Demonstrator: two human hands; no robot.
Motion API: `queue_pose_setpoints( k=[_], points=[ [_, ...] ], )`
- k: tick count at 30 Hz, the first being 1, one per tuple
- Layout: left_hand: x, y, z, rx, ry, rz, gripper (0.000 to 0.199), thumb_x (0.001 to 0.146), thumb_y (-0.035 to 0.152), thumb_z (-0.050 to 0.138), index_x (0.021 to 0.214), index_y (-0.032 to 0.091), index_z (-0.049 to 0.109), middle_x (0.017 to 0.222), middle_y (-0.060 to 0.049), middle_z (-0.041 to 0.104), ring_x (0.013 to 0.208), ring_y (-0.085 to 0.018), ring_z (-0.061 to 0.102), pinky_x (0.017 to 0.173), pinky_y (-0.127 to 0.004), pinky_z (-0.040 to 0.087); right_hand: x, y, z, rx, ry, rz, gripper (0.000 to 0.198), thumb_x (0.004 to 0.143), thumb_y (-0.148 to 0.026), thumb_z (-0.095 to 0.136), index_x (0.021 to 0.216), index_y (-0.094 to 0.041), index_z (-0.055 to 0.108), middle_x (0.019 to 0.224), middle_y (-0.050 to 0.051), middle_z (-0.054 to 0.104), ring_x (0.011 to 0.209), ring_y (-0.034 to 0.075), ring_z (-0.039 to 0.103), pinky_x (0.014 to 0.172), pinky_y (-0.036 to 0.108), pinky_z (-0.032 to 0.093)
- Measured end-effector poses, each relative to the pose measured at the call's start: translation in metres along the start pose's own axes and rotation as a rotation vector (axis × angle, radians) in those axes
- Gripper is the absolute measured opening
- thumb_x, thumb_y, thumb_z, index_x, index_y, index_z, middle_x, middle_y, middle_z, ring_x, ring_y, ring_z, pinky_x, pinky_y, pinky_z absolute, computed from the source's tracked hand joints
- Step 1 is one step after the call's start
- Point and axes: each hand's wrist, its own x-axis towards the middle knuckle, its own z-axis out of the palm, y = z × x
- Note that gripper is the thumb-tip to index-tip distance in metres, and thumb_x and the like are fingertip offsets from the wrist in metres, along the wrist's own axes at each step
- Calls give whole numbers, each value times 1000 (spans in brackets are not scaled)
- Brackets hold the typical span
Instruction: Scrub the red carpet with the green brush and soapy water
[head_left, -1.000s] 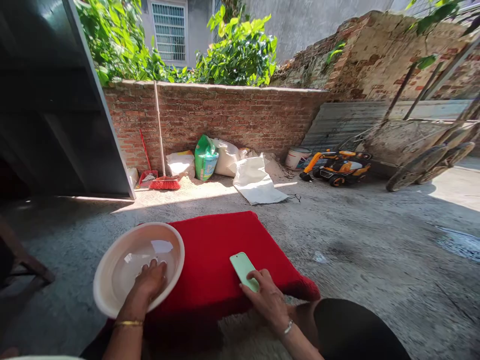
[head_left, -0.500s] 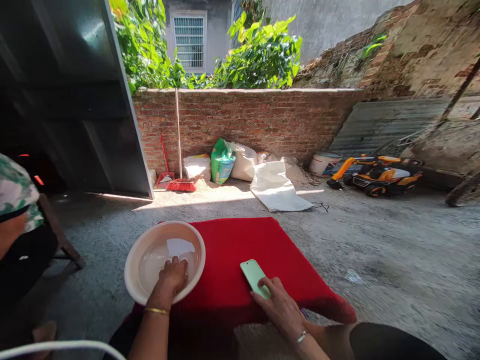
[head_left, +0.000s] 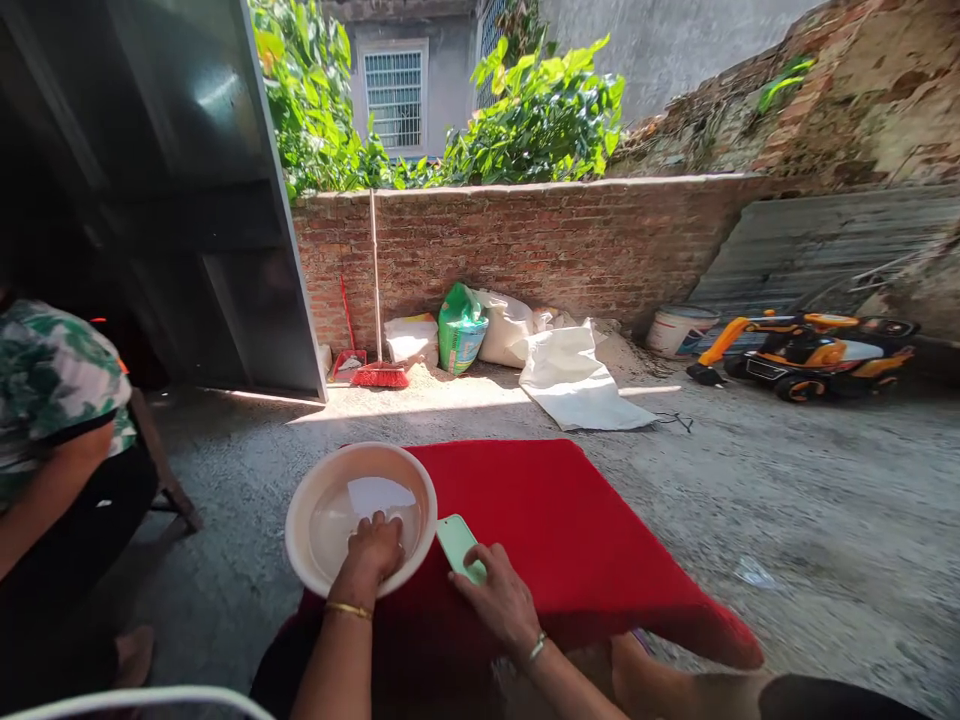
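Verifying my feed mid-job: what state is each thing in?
Round cream plastic basin: upright, holding water
Left hand: fingers in water
Pale-green rectangular phone: held
Right hand: closed on phone
Plush red cloth: spread, edge hanging
Red-bristled broom: standing upright
Green printed bag: standing upright
Flat white sack: lying limp
Orange-black toy excavator: on wheels

The basin [head_left: 297, 530] is on the left of the desk [head_left: 555, 520], left hand [head_left: 377, 548] inside it. The phone [head_left: 454, 540], in the right hand [head_left: 501, 598], is right of the basin. Behind the desk, sacks [head_left: 506, 328] lie between broom [head_left: 381, 375] and digger [head_left: 817, 352].
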Motion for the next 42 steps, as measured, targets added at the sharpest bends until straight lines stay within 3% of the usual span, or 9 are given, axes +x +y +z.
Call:
queue_pose_setpoints(
  k=[4, 8, 14, 19, 25, 30, 34, 37, 42],
  points=[
    [1, 1, 2, -23, 7, 21, 52, 114, 24, 50, 165, 22, 61, 178, -22, 57, 164, -39, 58, 127, -54, 53, 16, -11, 2, 86, -51, 74, 19, 91, -46, 84, 90, -28, 78, 96, 1, 74, 92, 24, 76, 76, 29, 51],
    [3, 2, 4, -41, 19, 35, 54, 113, 22, 49, 166, 24, 60, 179, -21, 56, 165, -39, 56, 127, -56, 53, 28, -10, 12, 173, -70, 27, 26, 94, -50, 75, 82, -27, 74, 80, 0, 70, 82, 24, 71, 75, 31, 53],
    [3, 3, 4, -46, 12, 28, 52, 114, 25, 49, 165, 26, 62, 178, -19, 58, 163, -37, 57, 126, -53, 55, 35, -13, 25, 81, -118, -50, 7, 91, -33, 72, 92, -29, 77, 73, -3, 68, 73, 21, 68, 67, 26, 45],
    [-2, 3, 1, -31, 16, 27, 53, 114, 23, 48, 164, 24, 62, 178, -21, 58, 163, -38, 58, 126, -53, 55, 40, -9, 13, 57, -160, 5, 9, 94, -21, 71, 92, -28, 76, 73, -4, 70, 74, 18, 68, 68, 24, 40],
    [-4, 3, -3, -10, 4, 24, 51, 113, 21, 48, 163, 24, 63, 179, -18, 59, 164, -37, 58, 129, -54, 54, 49, 16, -5, 179, -51, 75, 11, 85, -32, 81, 80, -28, 71, 65, -8, 60, 67, 17, 62, 65, 24, 41],
    [-7, 4, -5, 3, -11, 22, 52, 114, 21, 47, 165, 22, 62, 178, -20, 58, 164, -37, 59, 129, -52, 54, 63, -11, 5, 168, -133, 82, 2, 87, -27, 79, 87, -26, 77, 67, -7, 62, 71, 17, 61, 69, 26, 43],
    [-9, 3, -5, 5, -24, 9, 52, 115, 20, 43, 163, 24, 63, 178, -18, 58, 166, -37, 58, 130, -53, 53, 73, -25, 15, 118, -180, 104, 10, 88, -15, 78, 91, -24, 81, 75, -5, 68, 75, 16, 63, 71, 27, 42],
    [-10, 4, -4, 16, -12, 9, 52, 115, 19, 45, 164, 24, 63, 178, -20, 58, 165, -37, 59, 129, -53, 54, 74, -6, 2, 87, -162, 136, 9, 90, -18, 79, 94, -25, 82, 77, -4, 70, 78, 17, 65, 73, 27, 42],
    [-9, 4, -3, 26, -12, 10, 53, 117, 21, 44, 166, 25, 63, 179, -18, 58, 165, -36, 60, 130, -52, 55, 66, 49, -50, 26, -74, 217, 8, 92, -31, 82, 99, -28, 82, 79, -4, 71, 76, 19, 66, 69, 26, 42]
  ],
)
